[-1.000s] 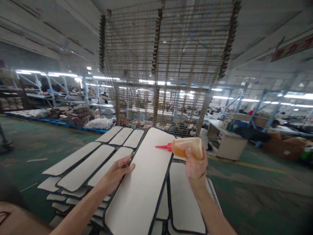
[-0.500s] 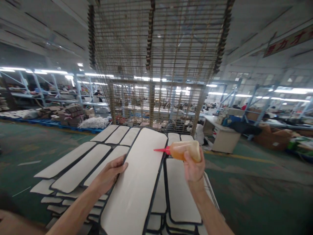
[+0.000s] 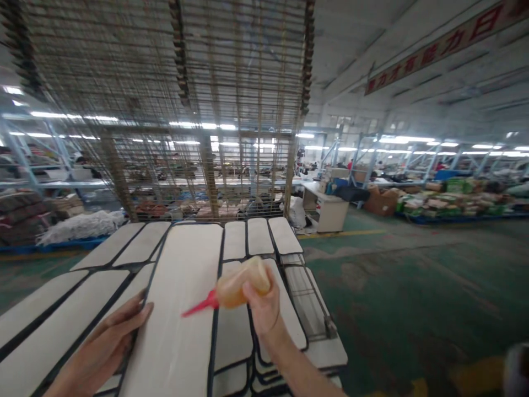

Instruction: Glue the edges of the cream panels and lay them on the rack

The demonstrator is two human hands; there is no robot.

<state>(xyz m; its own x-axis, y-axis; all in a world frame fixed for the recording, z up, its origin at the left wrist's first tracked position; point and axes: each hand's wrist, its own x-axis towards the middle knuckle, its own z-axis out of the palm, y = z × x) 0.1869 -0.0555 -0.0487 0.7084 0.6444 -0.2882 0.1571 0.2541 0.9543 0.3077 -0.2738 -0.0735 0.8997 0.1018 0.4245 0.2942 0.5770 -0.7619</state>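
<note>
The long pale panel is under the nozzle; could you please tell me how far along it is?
Faint streaks low on the panel suggest liquid is already on. Now the left hand grips its edge; the right hand holds the bottle, red nozzle over the surface. Its upper part, without visible streaks, may be left.

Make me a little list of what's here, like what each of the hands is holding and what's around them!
Left hand: grips the edge of a long white pad
Right hand: holds a bottle
Bottle color: amber, with a red tip
Tip: pointing over the white pad; can't tell if it touches
Around them: more pads with dark edges
Behind: a big wire rack
Floor: green
Up high: a sign with red writing
</note>
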